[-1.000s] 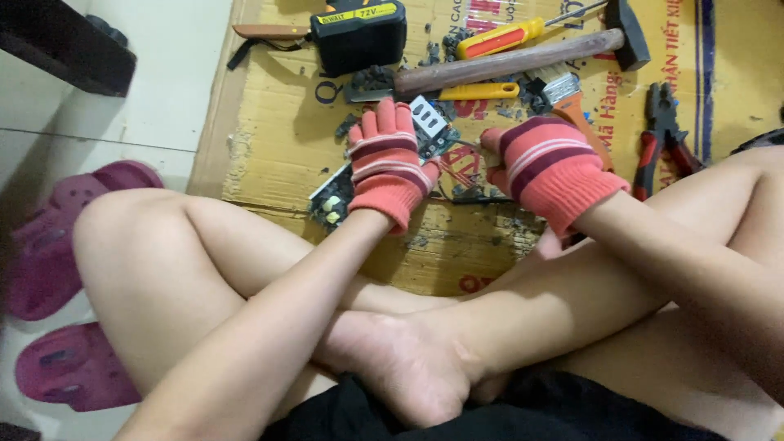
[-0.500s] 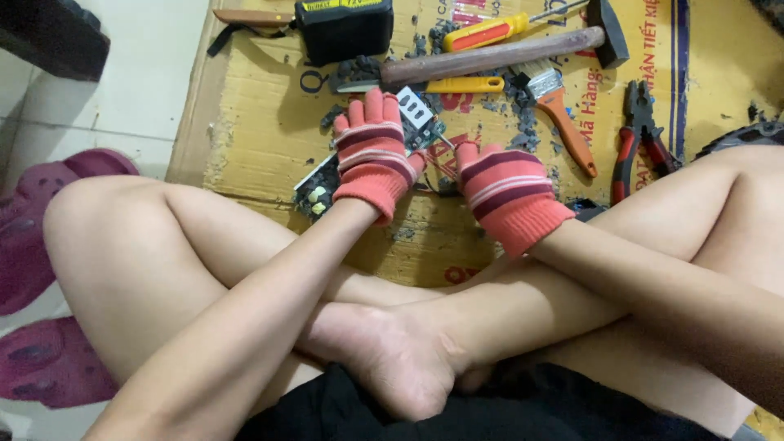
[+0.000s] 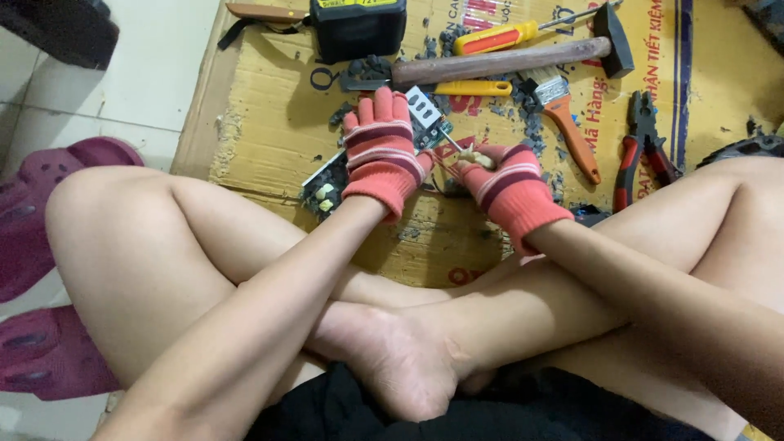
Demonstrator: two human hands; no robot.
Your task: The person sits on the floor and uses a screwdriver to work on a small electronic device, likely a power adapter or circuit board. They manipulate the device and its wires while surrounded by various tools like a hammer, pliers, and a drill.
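A green circuit board (image 3: 327, 189) lies on the flattened cardboard sheet (image 3: 261, 122) in front of the person's crossed legs, running at a slant from lower left to upper right, with a pale component block (image 3: 423, 106) showing at its far end. Most of its middle is hidden under the left hand (image 3: 380, 155), which lies flat on top, palm down, gloved fingers stretched forward and held together, pressing rather than clasping. The left forearm runs straight up from the lower left across the knee.

Just beside it, the right hand (image 3: 508, 184), in a matching red striped glove, is curled into a fist around the pale handle of a small screwdriver (image 3: 461, 151). The thin shaft points up and left toward the board's far end, close to the left fingertips. The right forearm comes in from the lower right, the wrist bent slightly inward.

Further out on the cardboard lie a wooden-handled hammer (image 3: 506, 59), an orange-handled paintbrush (image 3: 567, 122), red-handled pliers (image 3: 641, 147), a yellow-and-red screwdriver (image 3: 498, 37), a black battery pack (image 3: 358, 26) and scattered dark debris. Purple sandals (image 3: 33, 212) sit on the tiles at left.
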